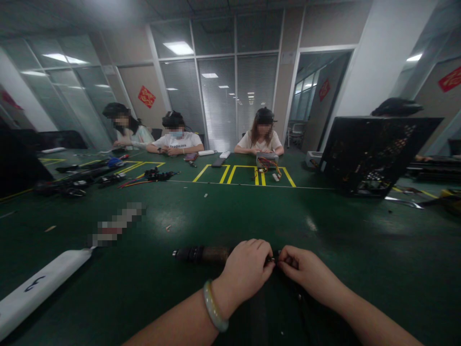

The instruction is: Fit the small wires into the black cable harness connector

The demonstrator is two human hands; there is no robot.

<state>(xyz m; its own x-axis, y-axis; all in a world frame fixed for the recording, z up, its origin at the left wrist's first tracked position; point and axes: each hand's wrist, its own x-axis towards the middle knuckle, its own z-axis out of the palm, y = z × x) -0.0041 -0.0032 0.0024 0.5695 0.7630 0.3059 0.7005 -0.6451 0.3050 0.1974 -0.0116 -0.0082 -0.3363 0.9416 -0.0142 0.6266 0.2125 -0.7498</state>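
Note:
Fingers bent and pinched, my left hand point(250, 264) wears a pale green bangle point(216, 306) at the wrist. At its fingertips is a small dark part point(271, 259) with a metallic glint, too small to name. My right hand point(306, 271) meets it from the right, thumb and fingers pressed together; what they pinch is mostly hidden. Behind my left hand lies a dark cylindrical tool point(207, 254) with a brown middle and a metal tip pointing left. The hand covers its right end. A thin dark cable-like strand point(299, 297) runs below my right hand.
A white paddle-like object point(43, 288) marked "3" lies at left. Black parts point(82, 175) and coloured wires point(144, 178) lie farther back. A black computer case point(378, 156) stands at right. Several people sit across the green table point(216, 211), one behind a grey wired box point(267, 160).

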